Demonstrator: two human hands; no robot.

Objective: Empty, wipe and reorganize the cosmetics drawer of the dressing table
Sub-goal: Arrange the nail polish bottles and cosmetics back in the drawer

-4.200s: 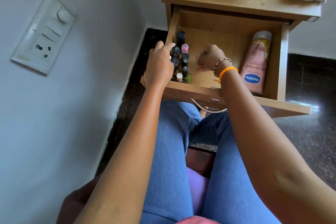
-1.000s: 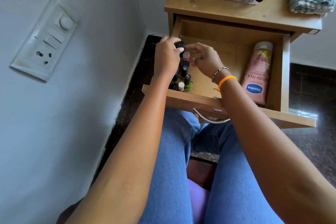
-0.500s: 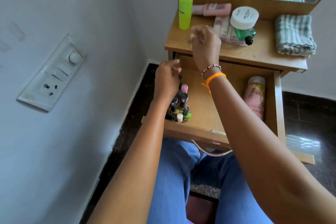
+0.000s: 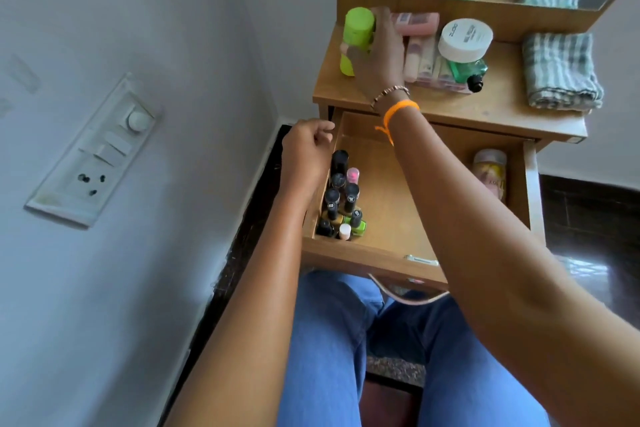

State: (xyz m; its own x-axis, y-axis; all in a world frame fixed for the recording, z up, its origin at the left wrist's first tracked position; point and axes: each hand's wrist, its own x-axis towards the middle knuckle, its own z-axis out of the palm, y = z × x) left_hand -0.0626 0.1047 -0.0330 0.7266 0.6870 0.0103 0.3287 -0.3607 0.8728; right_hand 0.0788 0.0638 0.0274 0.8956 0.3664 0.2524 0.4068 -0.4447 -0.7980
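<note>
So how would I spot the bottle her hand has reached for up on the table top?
Start at the wooden dressing table below the mirror and go to the left end of its top. There an upright lime-green bottle stands, with the right hand closed around it. Its neighbours are pale pink tubes lying flat and a white-lidded jar; it alone is bright green and tall.

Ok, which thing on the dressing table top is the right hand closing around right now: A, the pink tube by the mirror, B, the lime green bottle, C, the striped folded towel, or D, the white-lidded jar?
B: the right hand is wrapped around the upright lime green bottle at the left end of the top, while the striped folded towel and white-lidded jar sit untouched.
</note>
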